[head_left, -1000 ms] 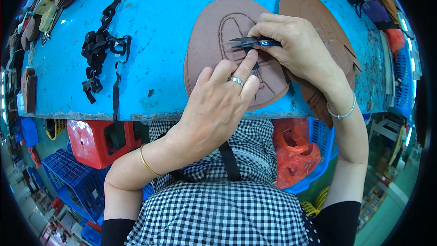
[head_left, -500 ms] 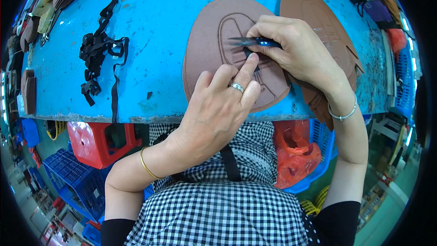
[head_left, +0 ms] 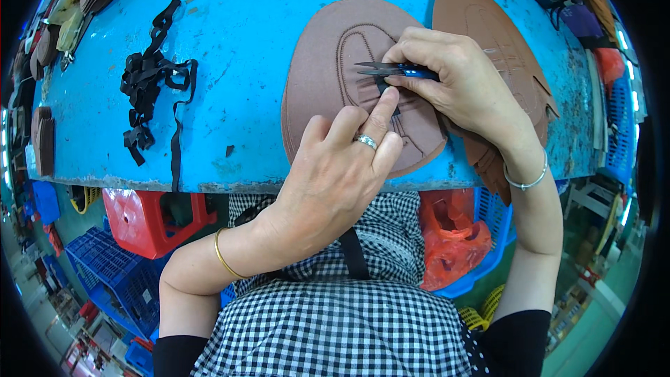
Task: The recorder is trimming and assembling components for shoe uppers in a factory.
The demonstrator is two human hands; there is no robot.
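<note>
Head view gives us a bright blue worktable (head_left: 265, 49) with a chipped, worn front edge, and on it we see a flat brown shoe-upper piece of suede-like material (head_left: 328, 63), rounded at the far end, with a stitched oval outline running down its middle. It lies on the table directly in front of us, its near end reaching the table's edge. Our left hand (head_left: 335, 174), wearing a silver ring, rests flat on the near part of this piece with the fingers loosely together and the index finger stretched forward, its tip pressing on the stitched area. Our right hand (head_left: 460, 80) is closed in a pinch around small thread snips with dark metal blades and a blue grip (head_left: 391, 70); the blade tips point left and sit over the stitching, just beside the left fingertip. Whether the blades touch the material we cannot tell. Partly under the right hand and wrist lies a second brown cut piece with notched edges (head_left: 502, 35), overlapping the table's right side. Well apart, on the left of the table, sits a tangle of black elastic straps (head_left: 150, 77), one strand trailing toward the front edge.
</note>
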